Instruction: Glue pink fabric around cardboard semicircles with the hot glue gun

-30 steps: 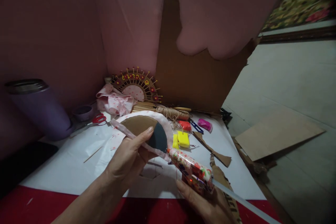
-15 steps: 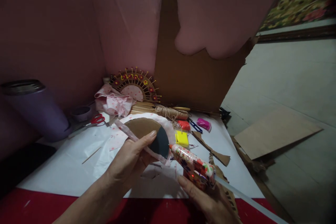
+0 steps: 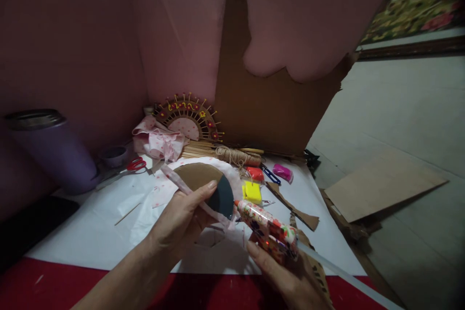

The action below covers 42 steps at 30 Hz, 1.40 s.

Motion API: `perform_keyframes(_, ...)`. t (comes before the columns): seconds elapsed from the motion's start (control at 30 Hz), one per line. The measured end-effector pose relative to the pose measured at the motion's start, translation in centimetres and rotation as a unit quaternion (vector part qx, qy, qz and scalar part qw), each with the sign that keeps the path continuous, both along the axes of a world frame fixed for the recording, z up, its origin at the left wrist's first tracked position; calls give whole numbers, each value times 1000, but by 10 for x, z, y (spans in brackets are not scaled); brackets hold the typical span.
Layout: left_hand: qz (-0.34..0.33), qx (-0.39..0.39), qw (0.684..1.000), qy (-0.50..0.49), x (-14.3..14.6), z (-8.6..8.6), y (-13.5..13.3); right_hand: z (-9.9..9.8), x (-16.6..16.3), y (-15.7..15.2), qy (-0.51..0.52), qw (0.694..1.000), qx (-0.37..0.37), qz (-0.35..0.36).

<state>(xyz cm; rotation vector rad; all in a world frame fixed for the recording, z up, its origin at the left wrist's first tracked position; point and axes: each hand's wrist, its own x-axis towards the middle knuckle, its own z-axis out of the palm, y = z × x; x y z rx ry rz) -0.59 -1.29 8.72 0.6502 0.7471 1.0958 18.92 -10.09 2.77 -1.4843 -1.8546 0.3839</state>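
My left hand (image 3: 185,218) grips a cardboard piece (image 3: 198,177) with a rounded edge, brown with a dark part at its right. The thumb presses on its face. White fabric with pink dots (image 3: 234,179) spreads behind and around the piece, and a folded strip of it (image 3: 176,178) runs along the near edge. My right hand (image 3: 283,269) is wrapped round a flower-patterned hot glue gun (image 3: 269,225) with a lit red light. A long glue stick (image 3: 337,271) sticks out of its back. The orange nozzle is close to the fabric at the piece's right edge; whether they touch I cannot tell.
Behind lie a twine roll (image 3: 238,156), wooden sticks (image 3: 199,150), crumpled fabric (image 3: 160,140) and a decorated half-round piece (image 3: 189,121). Red-handled scissors (image 3: 136,163) and a purple tumbler (image 3: 53,150) are left. Yellow (image 3: 252,192) and magenta packets (image 3: 282,172) and a cutter (image 3: 271,174) are right.
Almost nothing differs. The view has shifted very slightly, and both hands keep their hold on the cardboard piece and the glue gun.
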Motion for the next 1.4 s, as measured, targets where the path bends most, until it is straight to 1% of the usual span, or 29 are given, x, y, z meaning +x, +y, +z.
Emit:
perform_keyframes(0.1, -1, 1, 1000, 0, 0, 1, 0, -1, -1, 0, -15, 1000, 7, 7)
perform_keyframes(0.2, -2, 6, 1000, -3, 1, 2, 0, -5, 0, -3, -59, 998, 18, 3)
perform_keyframes(0.33, -1, 7, 1000, -4, 1, 3, 0, -11, 1, -6, -96, 994, 41, 24)
perform_keyframes(0.5, -9, 12, 1000, 1, 1, 2, 0, -13, 0, -4, -45, 998, 39, 10)
perform_keyframes(0.57, -16, 15, 1000, 8, 1, 1, -1, -14, 2, -3, -34, 999, 33, 15)
perform_keyframes(0.7, -48, 26, 998, 21, 1, 0, -2, -15, 7, -4, -37, 998, 40, 34)
perform_keyframes(0.83, -52, 34, 998, 20, 2, 0, -2, -19, 9, -5, -51, 996, 57, 40)
perform_keyframes(0.93, -53, 23, 998, 25, 2, 1, -3, -17, 7, -4, -48, 995, 63, 52)
perform_keyframes(1.1, -57, 22, 998, 27, 2, 1, -4, -5, 1, -1, -19, 999, 16, 32)
perform_keyframes(1.2, -54, 18, 998, 27, 2, 1, -3, -3, 0, 0, 3, 1000, -3, 26)
perform_keyframes(1.4, -53, 31, 998, 24, 1, 1, -1, -8, 2, -5, -1, 999, 31, 41)
